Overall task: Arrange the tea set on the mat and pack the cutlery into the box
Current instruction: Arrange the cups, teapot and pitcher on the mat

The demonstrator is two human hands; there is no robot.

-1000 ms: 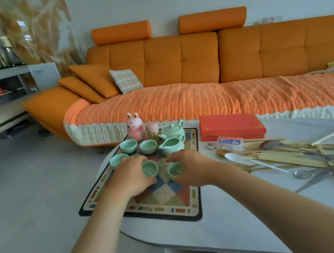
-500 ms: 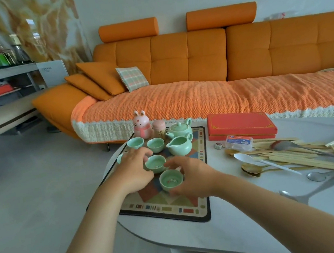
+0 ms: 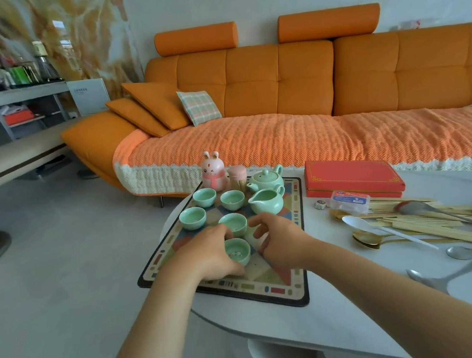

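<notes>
Nearest on the mat [image 3: 298,283] sits one small green cup [image 3: 237,250], and the left hand [image 3: 209,256] is wrapped around its near-left side — fingers curled against the wall, apparently gripping it, though the far fingertips are hidden. The right hand [image 3: 282,240] hovers just right of that cup, fingers loosely bent and holding nothing, its fingertips [image 3: 255,230] pointing toward a second cup [image 3: 234,223] directly beyond. So the near cup lies between the two hands, closer to the left.

Further back stand three more cups, then the pitcher [image 3: 266,202] and teapot [image 3: 266,178] at the mat's far right. The cutlery — a loose heap of chopsticks [image 3: 432,220] and spoons lying mostly left-to-right — spreads over the table [image 3: 351,313] well to the right, on the right hand's side, with the closed red box [image 3: 351,177] beyond it. Packing looks not yet begun.
</notes>
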